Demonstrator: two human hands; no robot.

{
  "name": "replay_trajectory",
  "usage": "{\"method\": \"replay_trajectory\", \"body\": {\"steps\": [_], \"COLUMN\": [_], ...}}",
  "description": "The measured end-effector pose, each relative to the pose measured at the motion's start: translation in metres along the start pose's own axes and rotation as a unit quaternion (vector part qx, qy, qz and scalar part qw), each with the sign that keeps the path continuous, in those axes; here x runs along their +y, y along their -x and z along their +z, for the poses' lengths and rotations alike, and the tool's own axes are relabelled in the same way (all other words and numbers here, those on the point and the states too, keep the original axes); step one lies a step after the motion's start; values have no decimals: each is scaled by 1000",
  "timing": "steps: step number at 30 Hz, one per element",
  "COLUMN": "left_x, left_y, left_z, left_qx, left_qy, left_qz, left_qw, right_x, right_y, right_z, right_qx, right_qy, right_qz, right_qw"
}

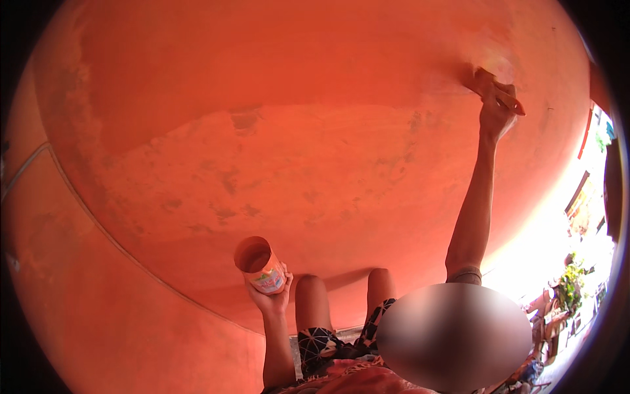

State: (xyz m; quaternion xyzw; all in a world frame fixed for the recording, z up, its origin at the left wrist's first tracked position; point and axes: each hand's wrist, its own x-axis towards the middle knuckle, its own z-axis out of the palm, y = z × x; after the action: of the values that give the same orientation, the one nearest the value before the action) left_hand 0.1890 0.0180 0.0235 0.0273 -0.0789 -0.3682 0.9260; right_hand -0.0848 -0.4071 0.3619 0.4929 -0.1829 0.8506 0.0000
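In the head view, the right hand [500, 115] is clamped on the handle of a brush [486, 77]. The brush points up and left from the hand, and its hairs look to be on the orange wall [262, 59]. A pale spot [502, 64] is just up and to the right of the hairs. Well to the left of this hand and lower down, the wall has grey marks [230, 182].

The left hand [272, 295] is wrapped around a can [260, 264]. The can sits above the palm, with its open top tipped a bit to the left. I cannot tell how full it is. The legs [312, 297] are just right of this hand.

To do this well, I think the brush should press softly and go in long, even strokes that cross a little. A small dip should stop drips. The can needs to stay nearly upright so nothing spills, and nearer the brush would be handy.
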Motion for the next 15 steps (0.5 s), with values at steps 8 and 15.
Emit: {"method": "replay_trajectory", "body": {"steps": [8, 15], "left_x": [-1, 1], "left_y": [3, -1], "left_z": [-2, 6], "left_qx": [-1, 26], "left_qy": [-5, 7], "left_qz": [7, -19], "left_qw": [1000, 999], "right_x": [-99, -263], "right_y": [117, 226], "right_z": [53, 75], "right_qx": [-158, -379], "right_qy": [-51, -320], "right_qz": [-160, -126], "right_qw": [973, 859]}}
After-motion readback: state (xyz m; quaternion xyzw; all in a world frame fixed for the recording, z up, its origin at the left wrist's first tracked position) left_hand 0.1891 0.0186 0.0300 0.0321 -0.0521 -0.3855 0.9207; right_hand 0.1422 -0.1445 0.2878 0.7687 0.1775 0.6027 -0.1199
